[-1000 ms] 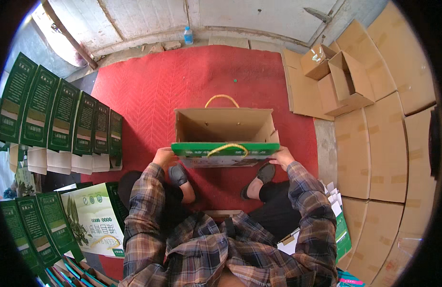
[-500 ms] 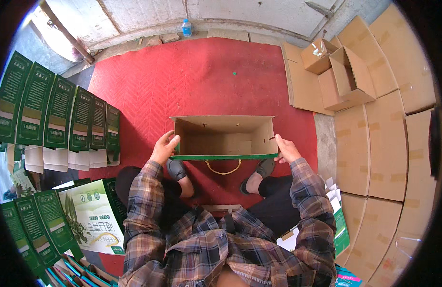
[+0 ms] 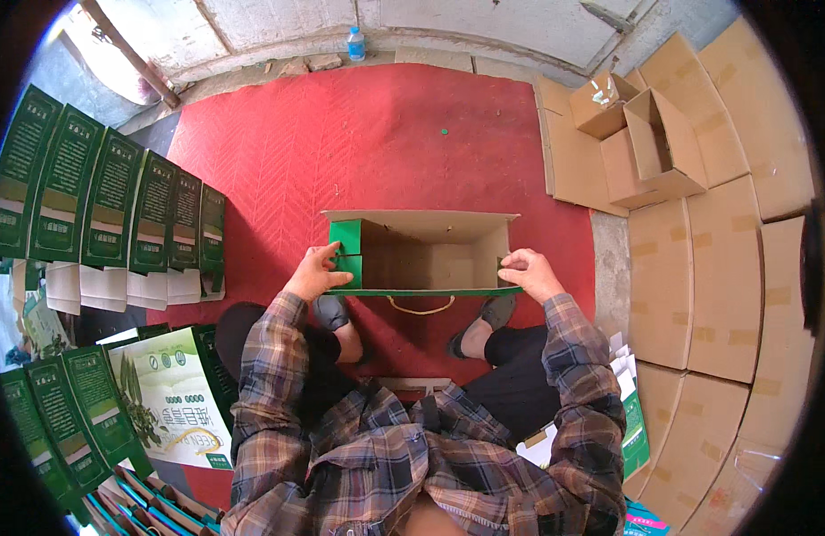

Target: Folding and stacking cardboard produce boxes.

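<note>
Left hand (image 3: 316,272) part-open, thumb and fingers parted against the green flap (image 3: 345,236), right hand (image 3: 531,273) pinching the opposite end's edge, apparently steadying both ends of the box (image 3: 439,232), an oblong of smooth brown cardboard, open-topped, rope handle (image 3: 420,312) drooping shoe-side, over the ribbed red mat (image 3: 279,152).

The left carton flap (image 3: 345,236) has folded inward.
</note>
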`<state>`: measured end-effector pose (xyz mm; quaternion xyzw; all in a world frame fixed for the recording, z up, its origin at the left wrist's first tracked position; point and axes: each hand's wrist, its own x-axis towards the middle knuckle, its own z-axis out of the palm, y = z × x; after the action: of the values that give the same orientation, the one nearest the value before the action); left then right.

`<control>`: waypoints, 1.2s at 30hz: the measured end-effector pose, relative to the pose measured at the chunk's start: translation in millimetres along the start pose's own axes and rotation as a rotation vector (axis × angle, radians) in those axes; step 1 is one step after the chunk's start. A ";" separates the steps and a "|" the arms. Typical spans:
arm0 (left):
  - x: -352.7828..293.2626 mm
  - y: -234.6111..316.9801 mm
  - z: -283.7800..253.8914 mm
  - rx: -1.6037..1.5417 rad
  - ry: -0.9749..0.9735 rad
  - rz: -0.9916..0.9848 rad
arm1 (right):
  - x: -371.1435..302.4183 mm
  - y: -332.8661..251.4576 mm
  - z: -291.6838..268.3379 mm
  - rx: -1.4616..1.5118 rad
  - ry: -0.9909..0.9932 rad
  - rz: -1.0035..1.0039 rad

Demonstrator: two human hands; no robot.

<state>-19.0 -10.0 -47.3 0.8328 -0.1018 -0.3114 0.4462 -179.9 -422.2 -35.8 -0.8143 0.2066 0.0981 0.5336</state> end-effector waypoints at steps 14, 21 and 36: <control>-0.7 -4.5 -8.9 -0.055 -0.148 0.166 | 12.1 -34.8 -0.1 0.353 -0.106 0.249; 11.0 6.5 25.7 0.274 0.382 0.197 | 2.4 -19.3 15.5 -0.618 0.139 -0.198; -13.8 29.1 61.5 0.889 0.279 0.490 | -14.0 -37.4 54.2 -0.972 0.082 -0.376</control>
<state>-64.1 -62.5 -42.9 0.9270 -0.3557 -0.0109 0.1188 -172.6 -356.8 -21.8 -0.9941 0.0079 0.0532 0.0941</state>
